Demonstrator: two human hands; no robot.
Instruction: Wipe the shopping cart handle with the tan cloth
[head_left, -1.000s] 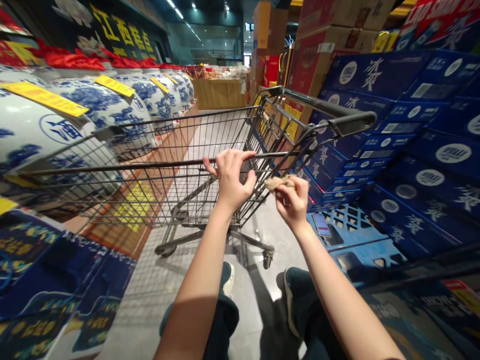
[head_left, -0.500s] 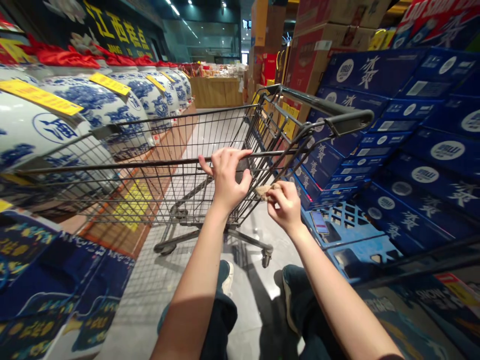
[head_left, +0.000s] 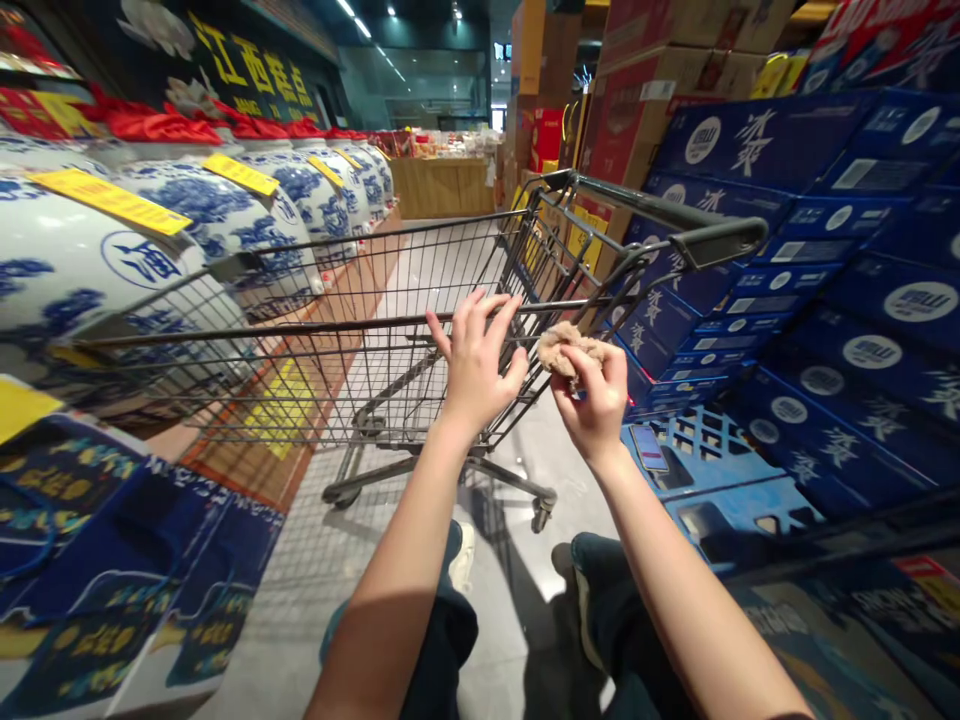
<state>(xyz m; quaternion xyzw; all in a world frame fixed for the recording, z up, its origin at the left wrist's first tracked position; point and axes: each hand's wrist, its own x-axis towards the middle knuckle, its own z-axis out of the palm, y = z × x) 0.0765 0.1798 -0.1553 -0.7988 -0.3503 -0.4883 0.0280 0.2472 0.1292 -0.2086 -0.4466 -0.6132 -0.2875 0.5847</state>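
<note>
A black wire shopping cart (head_left: 352, 325) stands sideways in front of me, its handle at the upper right. My left hand (head_left: 481, 365) is at the cart's near top rail with its fingers spread and nothing held in them. To the right, my right hand (head_left: 594, 400) pinches a crumpled beige cloth (head_left: 564, 350) between thumb and fingers. The cloth sits beside the near rail, close to the handle end; whether it touches the rail I cannot tell.
Large blue-and-white jars (head_left: 217, 215) line a wooden ledge on the left. Stacked blue boxes (head_left: 750, 140) rise on the right, above a blue plastic pallet (head_left: 742, 500) with a phone (head_left: 649, 448) on it. Dark blue gift bags (head_left: 97, 540) stand at the lower left.
My right hand has moved up with the cloth, and more of the cloth shows. My left hand's fingers have lifted and spread at the rail. The whole view has shifted slightly.
</note>
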